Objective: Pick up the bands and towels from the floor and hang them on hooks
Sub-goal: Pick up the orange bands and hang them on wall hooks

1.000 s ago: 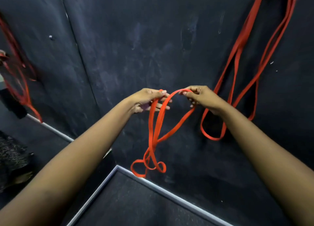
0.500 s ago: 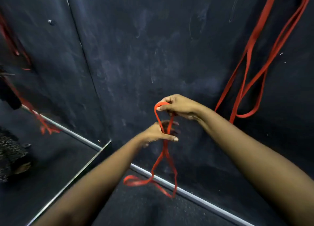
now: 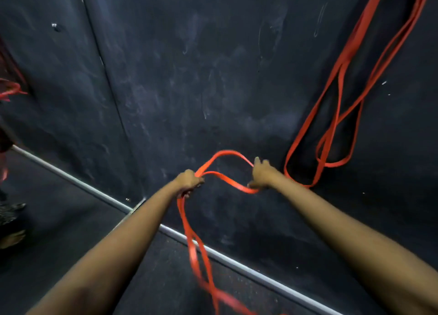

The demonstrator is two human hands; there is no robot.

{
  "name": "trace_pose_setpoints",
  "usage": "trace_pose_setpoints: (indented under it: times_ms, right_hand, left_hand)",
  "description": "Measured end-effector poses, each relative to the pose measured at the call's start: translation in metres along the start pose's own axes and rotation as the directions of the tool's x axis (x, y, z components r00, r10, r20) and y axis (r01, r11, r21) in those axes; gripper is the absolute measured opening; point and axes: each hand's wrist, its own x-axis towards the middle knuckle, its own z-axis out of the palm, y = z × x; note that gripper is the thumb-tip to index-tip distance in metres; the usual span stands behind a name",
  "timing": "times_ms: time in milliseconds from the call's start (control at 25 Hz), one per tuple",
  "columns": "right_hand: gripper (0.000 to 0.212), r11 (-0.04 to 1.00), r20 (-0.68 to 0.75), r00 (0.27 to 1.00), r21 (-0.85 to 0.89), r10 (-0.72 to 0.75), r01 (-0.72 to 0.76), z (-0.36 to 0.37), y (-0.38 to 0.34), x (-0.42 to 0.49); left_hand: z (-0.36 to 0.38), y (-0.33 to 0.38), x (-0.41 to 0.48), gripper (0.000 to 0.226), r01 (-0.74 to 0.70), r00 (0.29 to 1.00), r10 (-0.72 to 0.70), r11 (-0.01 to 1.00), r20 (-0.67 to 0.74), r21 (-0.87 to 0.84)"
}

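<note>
Two hands hold one orange band (image 3: 225,178) in front of the dark wall (image 3: 189,78): the left hand (image 3: 189,181) has its fingers curled tight around gathered strands, the right hand (image 3: 262,175) grips a loop stretched between them. Slack trails to the floor (image 3: 154,279). More bands (image 3: 341,96) hang at the right.

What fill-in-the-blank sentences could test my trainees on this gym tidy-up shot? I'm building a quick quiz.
1. The band held between the left hand and the right hand is ____ in colour.
2. The number of hands with a grip on that band is ____.
3. The other bands, to the right, hang against the dark ____.
4. The held band's loose end trails down from the ____ hand.

Missing words: red; two; wall; left
</note>
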Motion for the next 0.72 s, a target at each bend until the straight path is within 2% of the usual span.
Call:
trace_pose_setpoints:
  times_ms: [40,80,120,200,240,320,400,480,560,600,640,680,720]
  right_hand:
    - [0.094,0.994,-0.022,0.994,-0.036,-0.104,0.104,0.015,-0.007,-0.007]
    - [0.101,0.969,-0.057,0.968,0.012,-0.246,0.247,0.026,-0.017,-0.014]
    - [0.095,0.922,-0.093,0.922,0.069,-0.375,0.382,0.031,-0.026,-0.017]
    - [0.055,0.845,-0.188,0.852,0.142,-0.489,0.516,0.026,-0.034,-0.015]
    - [0.036,0.835,-0.220,0.836,0.129,-0.503,0.536,0.017,-0.032,-0.013]
    - [0.026,0.808,-0.283,0.801,0.125,-0.528,0.576,-0.001,-0.021,-0.010]
    - [0.026,0.782,-0.399,0.785,0.221,-0.473,0.583,-0.022,-0.012,-0.010]
    - [0.025,0.708,-0.487,0.817,0.455,-0.310,0.540,-0.034,-0.004,-0.004]
    - [0.028,0.706,-0.343,0.911,0.586,-0.228,0.398,-0.027,0.008,0.009]
    - [0.030,0.758,-0.182,0.955,0.580,-0.235,0.298,-0.016,0.014,0.015]
    - [0.026,0.830,-0.025,0.971,0.513,-0.238,0.217,-0.002,0.017,0.017]
    - [0.013,0.888,0.066,0.968,0.417,-0.243,0.194,0.011,0.015,0.014]
    - [0.021,0.911,0.071,0.965,0.354,-0.251,0.211,0.016,0.008,0.011]
  left_hand:
    - [-0.005,0.021,-0.005,0.037,-0.007,0.994,-0.011,0.987,0.111,0.160]
    - [-0.006,0.039,-0.010,0.035,-0.048,0.973,-0.016,0.962,0.230,0.269]
    - [-0.008,0.055,-0.018,0.034,-0.112,0.941,-0.004,0.941,0.340,0.320]
    - [-0.015,0.074,-0.030,0.032,-0.194,0.857,0.059,0.957,0.513,0.216]
    - [-0.022,0.075,-0.033,0.030,-0.207,0.827,0.117,0.973,0.549,0.105]
    - [-0.030,0.057,-0.033,0.023,-0.283,0.818,0.261,0.958,0.513,-0.036]
    - [-0.027,0.018,-0.026,0.023,-0.358,0.836,0.292,0.932,0.464,0.057]
    - [-0.024,-0.027,-0.020,0.024,-0.334,0.879,0.240,0.927,0.412,0.172]
    - [-0.040,-0.050,-0.018,0.025,-0.216,0.939,0.187,0.974,0.290,0.072]
    - [-0.055,-0.044,-0.021,0.027,-0.203,0.955,0.197,0.979,0.221,0.002]
    - [-0.068,-0.029,-0.024,0.030,-0.225,0.955,0.231,0.973,0.183,-0.054]
    - [-0.080,-0.008,-0.027,0.030,-0.264,0.942,0.275,0.961,0.192,-0.080]
    - [-0.088,0.016,-0.030,0.026,-0.307,0.921,0.314,0.949,0.229,-0.066]
